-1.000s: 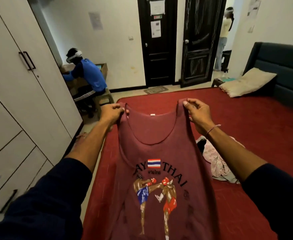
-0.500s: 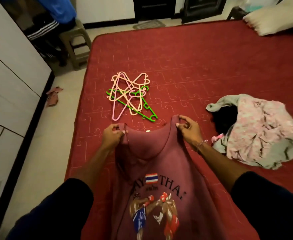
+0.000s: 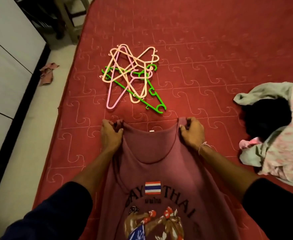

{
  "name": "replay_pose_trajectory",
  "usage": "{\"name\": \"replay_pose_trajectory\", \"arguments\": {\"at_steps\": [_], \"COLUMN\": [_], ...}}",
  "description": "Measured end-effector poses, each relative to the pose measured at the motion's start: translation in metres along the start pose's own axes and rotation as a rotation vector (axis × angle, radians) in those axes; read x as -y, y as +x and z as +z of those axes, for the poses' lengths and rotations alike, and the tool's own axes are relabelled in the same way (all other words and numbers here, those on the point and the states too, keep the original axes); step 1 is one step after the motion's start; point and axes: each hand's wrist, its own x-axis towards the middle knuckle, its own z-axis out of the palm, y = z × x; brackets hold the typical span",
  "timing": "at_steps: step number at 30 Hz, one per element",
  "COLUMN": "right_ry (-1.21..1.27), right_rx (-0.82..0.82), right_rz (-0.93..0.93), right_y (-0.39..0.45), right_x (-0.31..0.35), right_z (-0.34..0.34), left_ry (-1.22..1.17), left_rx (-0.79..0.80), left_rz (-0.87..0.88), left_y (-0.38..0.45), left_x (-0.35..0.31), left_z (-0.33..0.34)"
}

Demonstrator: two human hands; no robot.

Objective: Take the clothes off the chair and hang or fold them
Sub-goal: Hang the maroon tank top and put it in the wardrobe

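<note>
Tank top (image 3: 161, 153), maroon with a boxing print and a small flag on the chest, now lies low over the red mattress (image 3: 211, 49), front side up. A second ago it was held up at chest height in the air, with the room's doors behind it; half a second ago it was already coming down, and the view has tipped downward with it. The left hand (image 3: 110, 134) pinches the left shoulder strap and the right hand (image 3: 192, 134) pinches the right strap; the hands are apart, one at each strap, as they were in both earlier views. Whether the straps already touch the mattress cannot be told.

Just beyond the neckline lies a tangle of plastic hangers (image 3: 133, 75), peach, pink and green, untouched and in the same place as half a second ago. A heap of clothes (image 3: 281, 135), pale green and pink floral with a black item among it, sits on the mattress to the right.

Judgement: the garment is being laid flat, either for folding or for taking a hanger. It is neither folded nor hung yet, and the heap remains to be dealt with.
</note>
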Motion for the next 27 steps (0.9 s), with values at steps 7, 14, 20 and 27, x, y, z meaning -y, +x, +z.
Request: {"name": "replay_pose_trajectory", "arguments": {"at_steps": [7,14,20,27], "right_ry": [-0.169,-0.034,0.037,0.564], "right_rx": [-0.050,0.121,0.142,0.286], "right_rz": [-0.117,-0.097,0.014,0.201], "right_y": [0.027,0.055,0.064,0.059], "right_x": [0.055,0.083,0.085,0.096], "right_z": [0.006,0.043,0.047,0.052], "left_ry": [0.356,0.543,0.579,0.554], "left_rx": [0.148,0.504,0.513,0.510], "left_rz": [0.552,0.511,0.524,0.511], "left_y": [-0.018,-0.025,-0.021,-0.023], "left_x": [-0.035,-0.027,-0.026,-0.027], "left_z": [0.038,0.072,0.072,0.070]}}
